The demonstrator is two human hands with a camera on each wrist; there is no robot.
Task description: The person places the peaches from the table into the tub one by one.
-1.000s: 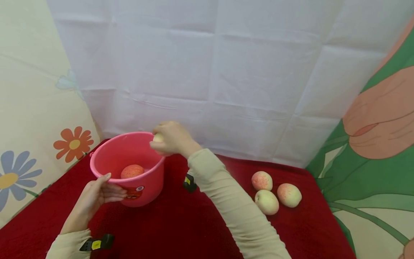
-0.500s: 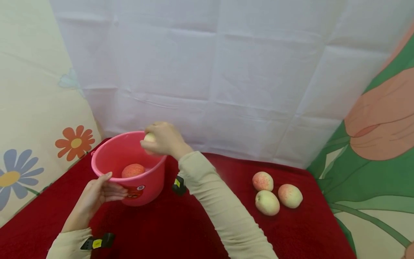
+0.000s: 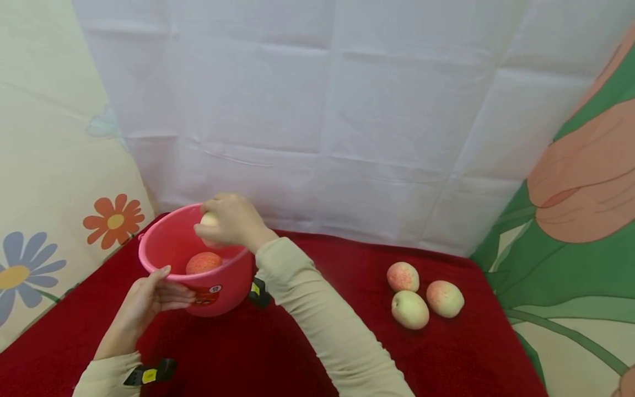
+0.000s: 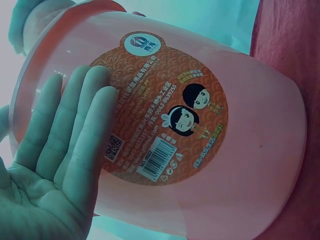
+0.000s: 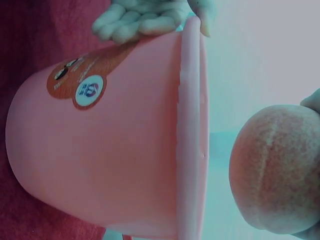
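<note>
A pink bucket (image 3: pixel 233 292) stands upright on the left part of the red cloth. My left hand (image 3: pixel 141 306) holds its near rim, thumb over the edge and the other fingers straight along the outer wall beside the label (image 4: pixel 165 110). Above the bucket's mouth, toward its right side, my right hand (image 3: pixel 235 223) grips a pale peach (image 3: pixel 209 220). That peach (image 5: pixel 275 170) shows large in the right wrist view, apart from the bucket rim. Inside the bucket lies a red-orange round fruit (image 3: pixel 203 263).
Three peaches rest close together on the right of the cloth: a reddish peach (image 3: pixel 403 277), a pale peach (image 3: pixel 410 310) and a two-toned peach (image 3: pixel 445 299). A white sheet (image 3: pixel 317 110) hangs behind the red cloth (image 3: pixel 297 353), with patterned cloths at both sides.
My right hand has carried the peach leftward from the bucket's right rim to over its opening. The left hand and the bucket have stayed in place.
</note>
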